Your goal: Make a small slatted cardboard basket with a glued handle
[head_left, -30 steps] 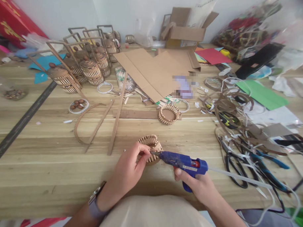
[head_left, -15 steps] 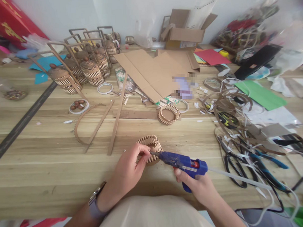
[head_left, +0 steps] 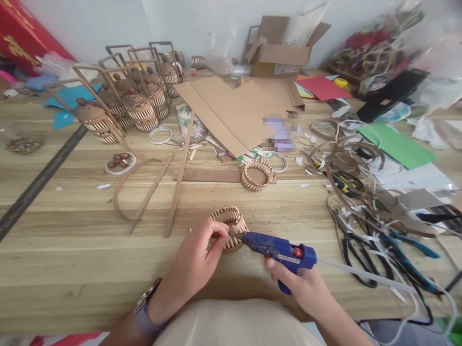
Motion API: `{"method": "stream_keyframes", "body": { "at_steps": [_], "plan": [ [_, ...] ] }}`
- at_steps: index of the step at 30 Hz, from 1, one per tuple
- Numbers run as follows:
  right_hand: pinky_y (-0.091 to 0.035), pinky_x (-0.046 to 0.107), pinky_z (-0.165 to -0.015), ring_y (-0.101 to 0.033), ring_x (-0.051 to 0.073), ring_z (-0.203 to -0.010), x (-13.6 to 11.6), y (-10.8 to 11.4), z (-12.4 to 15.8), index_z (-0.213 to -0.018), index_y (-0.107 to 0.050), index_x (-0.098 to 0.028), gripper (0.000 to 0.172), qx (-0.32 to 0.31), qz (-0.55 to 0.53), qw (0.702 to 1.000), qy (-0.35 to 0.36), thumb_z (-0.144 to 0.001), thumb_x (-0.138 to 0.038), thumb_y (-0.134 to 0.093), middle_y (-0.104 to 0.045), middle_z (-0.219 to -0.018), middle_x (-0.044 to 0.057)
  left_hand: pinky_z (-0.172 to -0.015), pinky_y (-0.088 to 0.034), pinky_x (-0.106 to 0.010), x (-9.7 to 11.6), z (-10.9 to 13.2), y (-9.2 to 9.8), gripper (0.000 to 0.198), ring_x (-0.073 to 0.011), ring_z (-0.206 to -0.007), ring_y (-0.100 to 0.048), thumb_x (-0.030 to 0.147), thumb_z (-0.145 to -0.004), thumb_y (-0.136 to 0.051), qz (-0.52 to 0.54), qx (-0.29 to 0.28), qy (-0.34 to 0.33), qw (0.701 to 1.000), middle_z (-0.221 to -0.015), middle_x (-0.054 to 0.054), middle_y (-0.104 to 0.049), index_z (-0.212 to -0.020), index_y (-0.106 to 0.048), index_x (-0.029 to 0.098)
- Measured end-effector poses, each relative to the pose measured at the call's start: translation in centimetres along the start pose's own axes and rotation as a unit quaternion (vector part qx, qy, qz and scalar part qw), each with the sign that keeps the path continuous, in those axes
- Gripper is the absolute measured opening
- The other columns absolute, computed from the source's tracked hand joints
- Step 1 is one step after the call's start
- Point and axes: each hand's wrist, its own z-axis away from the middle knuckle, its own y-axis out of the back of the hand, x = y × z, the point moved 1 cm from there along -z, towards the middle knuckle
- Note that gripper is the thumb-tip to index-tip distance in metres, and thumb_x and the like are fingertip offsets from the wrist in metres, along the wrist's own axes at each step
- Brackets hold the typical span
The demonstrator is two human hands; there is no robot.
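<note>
My right hand (head_left: pixel 301 281) is wrapped round the handle of a blue hot glue gun (head_left: pixel 270 246), a white glue stick trailing from its back end. The gun's metal nozzle points left and meets the fingertips of my left hand (head_left: pixel 201 250). Those fingers are pinched together; what they hold is too small to make out. Just behind them a small round basket (head_left: pixel 229 218) of light and dark wooden sticks stands on the table, partly hidden by my left hand and the nozzle. A second stick ring with a brown base (head_left: pixel 257 175) lies farther back.
Several finished stick baskets with tall handles (head_left: pixel 138 109) stand at the back left. Cardboard sheets (head_left: pixel 225 107) lie at the middle back. Pliers (head_left: pixel 406 260), cables and brown strips clutter the right. A white ring holding brown beads (head_left: pixel 120 162) and wooden strips (head_left: pixel 179 186) are left of centre.
</note>
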Motion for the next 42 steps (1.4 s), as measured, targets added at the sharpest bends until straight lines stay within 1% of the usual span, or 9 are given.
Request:
{"method": "stream_keyframes", "body": {
  "at_steps": [7, 13, 18, 23, 29, 34, 39, 42],
  "plan": [
    [-0.042, 0.027, -0.052, -0.040, 0.013, -0.054, 0.0, -0.1, 0.1, -0.091, -0.071, -0.019, 0.045, 0.004, -0.007, 1.000, -0.007, -0.076, -0.061, -0.066, -0.045, -0.056, -0.004, -0.079, -0.049, -0.019, -0.1, 0.0, 0.0, 0.011, -0.0114, -0.090, -0.069, 0.014, -0.094, -0.053, 0.004, 0.003, 0.000, 1.000, -0.095, 0.002, -0.072, -0.090, -0.054, 0.024],
    [-0.043, 0.027, -0.053, -0.040, 0.013, -0.052, 0.2, -0.1, 0.0, -0.089, -0.071, -0.020, 0.047, 0.010, -0.012, 1.000, 0.007, -0.075, -0.064, -0.066, -0.045, -0.055, -0.004, -0.080, -0.049, -0.020, -0.3, 0.0, -0.1, 0.010, -0.0115, -0.091, -0.069, 0.015, -0.094, -0.053, 0.016, 0.001, 0.009, 1.000, -0.095, 0.002, -0.072, -0.091, -0.054, 0.024],
    [-0.043, 0.028, -0.052, -0.043, 0.014, -0.053, 0.4, 0.0, -0.1, -0.087, -0.071, -0.020, 0.043, 0.005, 0.009, 1.000, 0.014, -0.077, -0.062, -0.065, -0.048, -0.055, -0.003, -0.079, -0.050, -0.019, -0.3, -0.2, -0.1, 0.009, -0.0114, -0.090, -0.069, 0.016, -0.094, -0.054, 0.027, 0.011, 0.021, 0.999, -0.094, 0.002, -0.073, -0.089, -0.055, 0.024],
    [-0.046, 0.028, -0.055, -0.049, 0.015, -0.055, 0.5, 0.1, 0.0, -0.085, -0.070, -0.021, 0.040, 0.002, 0.015, 1.000, 0.017, -0.079, -0.060, -0.064, -0.054, -0.059, -0.002, -0.077, -0.050, -0.020, -0.1, -0.2, -0.1, 0.009, -0.0118, -0.086, -0.070, 0.017, -0.093, -0.055, 0.040, 0.016, 0.033, 0.999, -0.092, 0.002, -0.073, -0.088, -0.056, 0.024],
    [-0.048, 0.028, -0.064, -0.054, 0.016, -0.065, 0.9, 0.3, -0.1, -0.070, -0.060, -0.021, 0.035, -0.019, -0.021, 0.999, 0.024, -0.078, -0.055, -0.068, -0.057, -0.067, 0.000, -0.076, -0.051, -0.023, -0.1, -0.2, -0.1, 0.008, -0.0138, -0.085, -0.069, 0.018, -0.092, -0.055, 0.055, 0.021, 0.044, 0.997, -0.090, -0.001, -0.072, -0.086, -0.056, 0.023],
    [-0.048, 0.029, -0.067, -0.054, 0.016, -0.067, 1.4, 0.5, -0.2, -0.074, -0.060, -0.021, 0.034, -0.032, -0.026, 0.998, 0.041, -0.080, -0.054, -0.067, -0.058, -0.070, 0.000, -0.076, -0.052, -0.023, 0.1, -0.4, 0.0, 0.008, -0.0139, -0.084, -0.069, 0.017, -0.091, -0.055, 0.068, 0.029, 0.053, 0.996, -0.087, -0.001, -0.072, -0.084, -0.055, 0.022],
    [-0.049, 0.029, -0.064, -0.056, 0.017, -0.066, 1.8, 0.8, -0.4, -0.079, -0.059, -0.022, 0.035, -0.077, 0.016, 0.995, 0.058, -0.082, -0.056, -0.064, -0.058, -0.071, 0.000, -0.071, -0.052, -0.022, 0.3, -0.7, -0.2, 0.007, -0.0131, -0.078, -0.067, 0.020, -0.089, -0.055, 0.089, 0.048, 0.077, 0.992, -0.083, -0.001, -0.069, -0.083, -0.053, 0.021],
    [-0.050, 0.031, -0.067, -0.057, 0.018, -0.068, 1.8, 0.8, -0.3, -0.079, -0.059, -0.022, 0.037, -0.061, 0.016, 0.997, 0.053, -0.081, -0.058, -0.064, -0.059, -0.071, 0.001, -0.073, -0.052, -0.023, 0.4, -0.8, -0.2, 0.006, -0.0137, -0.079, -0.066, 0.021, -0.088, -0.056, 0.104, 0.060, 0.095, 0.988, -0.082, -0.002, -0.068, -0.083, -0.052, 0.021]
  ]
}}
